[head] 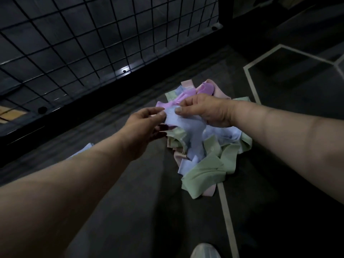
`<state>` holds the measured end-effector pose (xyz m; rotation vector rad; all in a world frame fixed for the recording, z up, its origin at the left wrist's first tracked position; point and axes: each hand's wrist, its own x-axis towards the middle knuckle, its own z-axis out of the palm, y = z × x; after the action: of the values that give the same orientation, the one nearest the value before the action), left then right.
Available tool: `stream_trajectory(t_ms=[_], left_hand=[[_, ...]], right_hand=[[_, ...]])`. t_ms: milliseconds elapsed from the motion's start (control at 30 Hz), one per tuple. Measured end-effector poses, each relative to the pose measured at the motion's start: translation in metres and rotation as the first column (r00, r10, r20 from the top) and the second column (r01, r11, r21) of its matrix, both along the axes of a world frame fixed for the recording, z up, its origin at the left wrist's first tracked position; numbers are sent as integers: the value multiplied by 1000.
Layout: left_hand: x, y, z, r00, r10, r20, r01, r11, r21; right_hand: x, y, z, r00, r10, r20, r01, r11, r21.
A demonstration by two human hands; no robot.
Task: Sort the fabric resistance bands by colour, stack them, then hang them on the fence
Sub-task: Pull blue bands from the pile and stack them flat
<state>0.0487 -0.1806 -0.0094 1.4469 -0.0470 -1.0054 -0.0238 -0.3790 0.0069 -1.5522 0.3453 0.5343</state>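
where the hands meet: pale blue fabric resistance band point(188, 127), frame centre, atop the heap.
left hand point(143, 127): thumb and forefinger pinch the band's left edge.
right hand point(204, 110): pinches its right edge.
heap: green, pink, purple and blue fabric bands point(210, 164), centre right.
fence: black wire mesh fence point(74, 43), upper left.
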Motion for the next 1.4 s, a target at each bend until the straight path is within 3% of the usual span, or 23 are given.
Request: stream_trajectory(t_ms=[67, 100, 167, 233, 300, 500, 667, 800, 933, 1067, 1200, 1333, 1400], left_hand=[[6, 5, 6, 998, 63, -32, -64, 998, -30], [9, 7, 7, 997, 75, -13, -76, 997, -29], [15, 9, 12, 990, 132, 43, -131, 991, -15], [26, 14, 14, 970, 231, 70, -229, 973, -39], [39, 24, 14, 952, 296, 70, -293, 954, -60], [74, 62, 9, 964, 253, 78, -256, 966, 41], [87, 93, 10, 967, 246, 64, -249, 966, 62], [93, 116, 5, 931, 357, 74, -364, 919, 152], [86, 137, 5, 937, 325, 123, -347, 904, 251], [80, 156, -1, 906, 387, 170, -423, 825, 375], [76, 185, -14, 883, 434, 180, -464, 745, 479], [49, 223, -35, 947, 287, 146, -313, 712, 629], [26, 241, -45, 986, 139, 88, -161, 708, 688]], right_hand=[[1, 2, 2, 996, 66, -55, -66, 998, -3], [1, 4, 5, 986, 140, -86, -149, 983, -108], [1, 8, 9, 923, 331, -194, -381, 849, -365], [2, 9, 10, 878, 381, -290, -476, 759, -445], [2, 7, 9, 895, 337, -293, -439, 788, -431], [1, -8, 5, 954, 175, -244, -237, 939, -251], [4, -14, 1, 953, 163, -255, -227, 942, -246], [11, -5, -5, 977, 26, -213, -70, 977, -203], [19, 17, -6, 975, -71, -212, 37, 987, -159], [34, 42, -14, 985, -128, -118, 86, 946, -313], [48, 65, -25, 968, -211, -134, 174, 954, -245], [52, 94, -26, 990, -78, -119, 42, 959, -279], [52, 108, -22, 986, 160, -51, -165, 859, -485]])
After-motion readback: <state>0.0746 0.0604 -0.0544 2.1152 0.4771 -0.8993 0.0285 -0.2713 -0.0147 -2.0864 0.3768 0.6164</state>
